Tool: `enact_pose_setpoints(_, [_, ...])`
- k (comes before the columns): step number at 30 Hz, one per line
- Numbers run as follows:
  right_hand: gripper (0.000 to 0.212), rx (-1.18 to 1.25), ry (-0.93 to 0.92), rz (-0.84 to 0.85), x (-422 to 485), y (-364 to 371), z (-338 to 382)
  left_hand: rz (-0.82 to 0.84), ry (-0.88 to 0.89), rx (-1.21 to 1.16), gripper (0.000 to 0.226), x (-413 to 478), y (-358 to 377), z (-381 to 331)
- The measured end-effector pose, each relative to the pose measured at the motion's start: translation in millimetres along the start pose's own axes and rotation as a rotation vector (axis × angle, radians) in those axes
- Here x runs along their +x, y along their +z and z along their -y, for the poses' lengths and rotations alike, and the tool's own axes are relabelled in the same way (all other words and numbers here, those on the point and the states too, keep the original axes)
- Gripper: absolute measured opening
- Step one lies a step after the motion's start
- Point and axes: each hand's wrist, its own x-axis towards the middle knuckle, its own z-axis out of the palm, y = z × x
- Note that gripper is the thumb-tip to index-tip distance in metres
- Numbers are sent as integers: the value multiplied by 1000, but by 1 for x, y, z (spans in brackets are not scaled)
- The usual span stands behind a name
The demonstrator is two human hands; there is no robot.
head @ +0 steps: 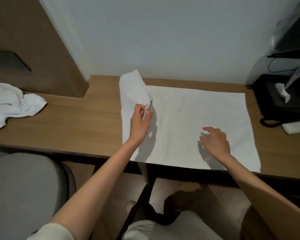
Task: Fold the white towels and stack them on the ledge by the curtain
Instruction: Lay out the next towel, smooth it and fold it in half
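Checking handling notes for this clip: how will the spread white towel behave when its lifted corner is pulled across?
Probably floppy: the corner pinched by the left hand curls and sags over the white towel. Likely light, since a fingertip pinch raises it. It may slide on the smooth desk.

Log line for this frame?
phase: folding | left hand: pinches towel corner | right hand: open over towel | spare towel: crumpled

Wooden desk point(76, 129) carries spread towel point(189, 115), crumpled towel point(12, 104) (left) — tissue box point(270, 101).
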Motion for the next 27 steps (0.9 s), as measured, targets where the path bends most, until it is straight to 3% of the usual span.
enact_pose_setpoints(11, [43,100,262,-51,-42,-40,-163,376,-159,274,19,-81,134,41])
enact_pose_setpoints(17, [53,343,412,-113,-36,-34,-185,344,-170,258,27,-92,142,49])
enact_pose_setpoints(22, [31,442,405,-73,-25,-36,-194,324,-170,275,27,-89,140,48])
enact_pose_setpoints(27, [29,483,133,-167,-29,-50,-170,151,-213,229,19,-83,131,34])
